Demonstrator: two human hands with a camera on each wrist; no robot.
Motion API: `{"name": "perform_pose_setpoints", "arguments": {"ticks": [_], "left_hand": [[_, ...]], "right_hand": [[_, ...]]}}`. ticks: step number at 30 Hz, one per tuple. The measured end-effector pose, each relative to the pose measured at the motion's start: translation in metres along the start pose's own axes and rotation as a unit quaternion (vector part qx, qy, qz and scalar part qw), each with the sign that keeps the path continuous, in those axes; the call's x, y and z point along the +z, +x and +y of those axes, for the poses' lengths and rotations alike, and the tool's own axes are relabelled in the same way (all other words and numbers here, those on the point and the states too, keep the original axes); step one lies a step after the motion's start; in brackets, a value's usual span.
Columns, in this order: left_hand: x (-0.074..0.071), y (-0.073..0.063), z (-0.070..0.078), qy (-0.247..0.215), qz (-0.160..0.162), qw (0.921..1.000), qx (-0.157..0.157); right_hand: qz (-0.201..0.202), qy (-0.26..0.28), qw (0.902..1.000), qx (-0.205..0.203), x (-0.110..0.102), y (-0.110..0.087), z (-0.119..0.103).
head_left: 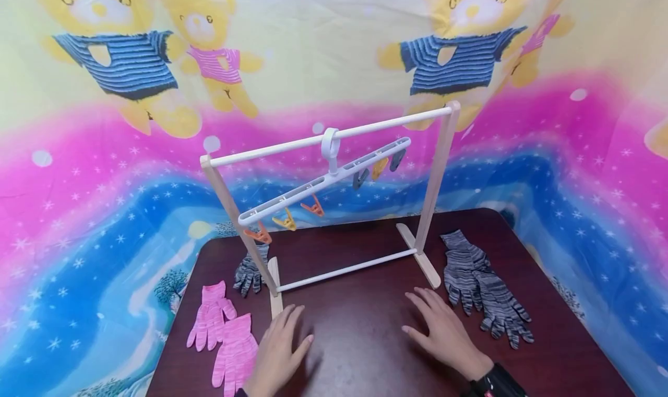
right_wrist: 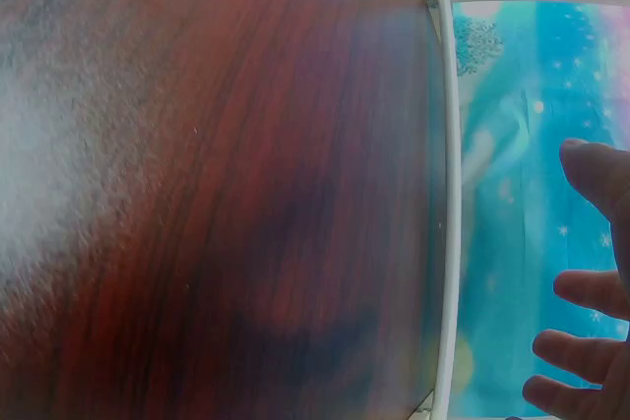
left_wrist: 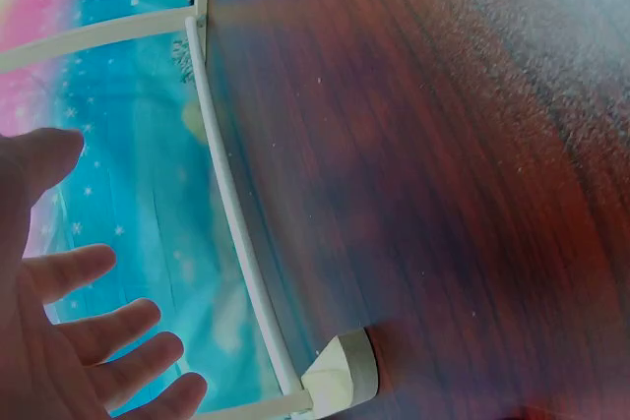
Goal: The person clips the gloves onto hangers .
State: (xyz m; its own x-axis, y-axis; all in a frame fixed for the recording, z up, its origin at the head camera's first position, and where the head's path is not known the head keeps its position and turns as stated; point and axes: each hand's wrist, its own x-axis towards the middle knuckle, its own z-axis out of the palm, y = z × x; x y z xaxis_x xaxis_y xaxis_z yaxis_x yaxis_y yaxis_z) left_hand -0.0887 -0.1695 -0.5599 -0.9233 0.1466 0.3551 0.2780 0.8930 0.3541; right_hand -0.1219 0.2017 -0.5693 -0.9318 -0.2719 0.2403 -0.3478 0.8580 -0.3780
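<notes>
My left hand (head_left: 279,350) is over the near left of the table, fingers extended and holding nothing. Beside it lie two pink gloves (head_left: 237,356), the nearer one partly hidden by the hand. My right hand (head_left: 443,330), also empty with fingers spread, is left of two grey-striped gloves (head_left: 477,284). Between and beyond the hands stands a wooden rack (head_left: 438,177) with white rods. From its top rod hangs a white clip hanger (head_left: 313,184), tilted up to the right, with orange, yellow and grey clothespins (head_left: 360,178). Another grey-striped glove (head_left: 249,272) lies behind the rack's left post.
The dark wooden table (head_left: 355,339) has rounded far corners. The rack's feet (head_left: 420,258) rest on it, joined by a low white rod (head_left: 347,269). A cloth backdrop (head_left: 313,66) with printed bears surrounds the table at the back and sides.
</notes>
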Motion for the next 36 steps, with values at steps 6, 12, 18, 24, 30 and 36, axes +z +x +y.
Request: {"name": "perform_pose_setpoints", "arguments": {"ticks": [6, 12, 18, 24, 30, 36], "left_hand": [[-0.003, 0.005, -0.004, -0.014, 0.055, 0.9984, -0.006], [-0.009, 0.009, -0.011, -0.027, 0.086, 0.9956, -0.027], [-0.015, 0.016, -0.018, -0.053, 0.115, 0.9905, -0.053], [-0.019, 0.023, -0.023, -0.058, 0.127, 0.9872, -0.077], [-0.027, 0.031, -0.028, -0.074, 0.137, 0.9827, -0.100], [-0.032, 0.038, -0.034, -0.081, 0.149, 0.9786, -0.117]], "right_hand": [[0.029, 0.002, 0.9996, 0.001, 0.000, 0.005, 0.003], [0.036, 0.007, 0.9993, 0.012, 0.000, 0.012, 0.011], [0.034, 0.009, 0.9987, 0.036, -0.002, 0.022, 0.019], [0.042, 0.016, 0.9977, 0.051, -0.006, 0.029, 0.028], [0.051, 0.014, 0.9963, 0.068, -0.011, 0.035, 0.036], [0.074, 0.029, 0.9942, 0.072, -0.021, 0.044, 0.044]]}}
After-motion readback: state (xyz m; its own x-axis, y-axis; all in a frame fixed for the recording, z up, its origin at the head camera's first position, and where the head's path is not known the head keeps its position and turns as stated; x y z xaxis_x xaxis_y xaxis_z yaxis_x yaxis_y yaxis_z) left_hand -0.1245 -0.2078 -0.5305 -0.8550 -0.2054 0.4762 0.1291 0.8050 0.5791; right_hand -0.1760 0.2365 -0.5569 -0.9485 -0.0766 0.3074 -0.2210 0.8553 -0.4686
